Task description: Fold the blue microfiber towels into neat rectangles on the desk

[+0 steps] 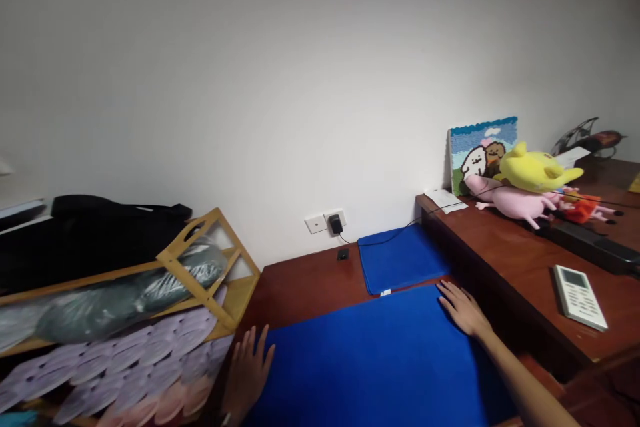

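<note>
A large blue cloth (370,360) lies spread over a reddish-brown wooden surface (300,287). My left hand (247,370) is at its left edge, palm down with the fingers apart. At the cloth's far right corner, my right hand (463,307) lies flat with fingers stretched out. Neither hand grips anything. Just beyond the large cloth, against the wall, is a smaller blue folded cloth (405,253) with a small white tag on its near edge.
Left stands a wooden rack (245,293) with lavender slippers (140,353) and a black bag (115,227). A raised wooden top on the right holds a white remote (580,297), plush toys (535,173) and a picture (483,153). A black plug (335,223) trails a cable.
</note>
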The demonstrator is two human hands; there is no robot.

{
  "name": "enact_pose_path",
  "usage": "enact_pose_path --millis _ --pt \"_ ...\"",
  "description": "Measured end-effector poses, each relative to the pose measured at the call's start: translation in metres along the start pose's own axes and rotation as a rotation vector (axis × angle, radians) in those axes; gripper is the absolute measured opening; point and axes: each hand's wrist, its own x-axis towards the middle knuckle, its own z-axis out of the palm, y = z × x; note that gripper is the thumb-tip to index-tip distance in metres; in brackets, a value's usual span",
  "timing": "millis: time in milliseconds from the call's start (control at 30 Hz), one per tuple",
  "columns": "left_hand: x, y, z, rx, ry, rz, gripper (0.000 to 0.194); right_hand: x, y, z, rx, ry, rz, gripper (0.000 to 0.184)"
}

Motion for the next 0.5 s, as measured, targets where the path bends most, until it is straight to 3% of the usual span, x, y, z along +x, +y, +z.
enact_pose_path --millis 100,267,333,433,500 --pt "-0.014 0.093 -0.023 -0.239 0.015 0.141 0.047 0.001 0.002 0.0 0.036 0.005 -0.002 0.063" --pt "-0.075 0.312 -0.055 -0.591 -0.09 0.583 0.017 0.003 0.006 0.002 0.054 0.023 -0.021 0.062" --pt "-0.098 0.393 -0.057 -0.612 -0.102 0.742 0.023 0.003 0.008 0.004 0.052 0.024 -0.035 0.06" --pt "-0.12 0.483 -0.05 -0.594 -0.136 0.709 0.01 0.005 0.01 0.005 0.061 0.034 -0.06 0.059" --pt "-0.127 0.517 -0.044 -0.579 -0.173 0.585 0.01 0.005 0.011 0.005 0.073 0.04 -0.068 0.059"
